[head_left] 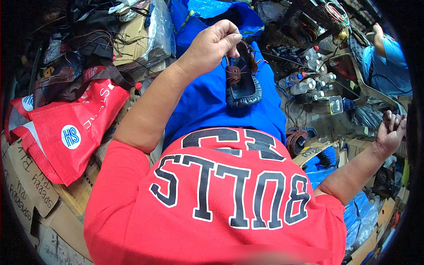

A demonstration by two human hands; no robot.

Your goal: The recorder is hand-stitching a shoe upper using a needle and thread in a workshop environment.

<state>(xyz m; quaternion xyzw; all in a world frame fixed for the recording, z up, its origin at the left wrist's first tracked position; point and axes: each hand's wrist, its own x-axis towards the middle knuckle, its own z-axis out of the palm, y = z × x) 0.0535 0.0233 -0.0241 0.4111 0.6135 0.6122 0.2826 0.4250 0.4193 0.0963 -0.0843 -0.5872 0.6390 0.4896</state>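
While the near part of the scene is taken up by a red shirt [238,176] with dark, white-edged lettering, flattened cardboard [35,185] is noted at near left and blue plastic sheeting [357,216] at near right. Slightly farther on the right, a blue-bristled brush [327,157] is found beside cardboard pieces. At left, a red bag [53,137] with a round white emblem is slumped over the clutter.

The right hand [391,132] is held raised, well out to the right and apart from the shoe, with its fingers curled in; whether anything is gripped in it cannot be told. Over the lap, blue cloth [190,106] is spread. A dark moccasin-style shoe [243,86] with a brown laced panel is positioned above this cloth, its gathered toe turned toward the shirt. At the shoe's far end, the left hand [223,42] is closed, thumb pressed against the curled fingers; whether the shoe's edge or something finer is pinched cannot be determined.

Farther right, clear plastic bottles [304,86] are grouped, and a light blue garment [391,66] is seen beyond them. At the far middle, a blue bag [185,22] is observed.
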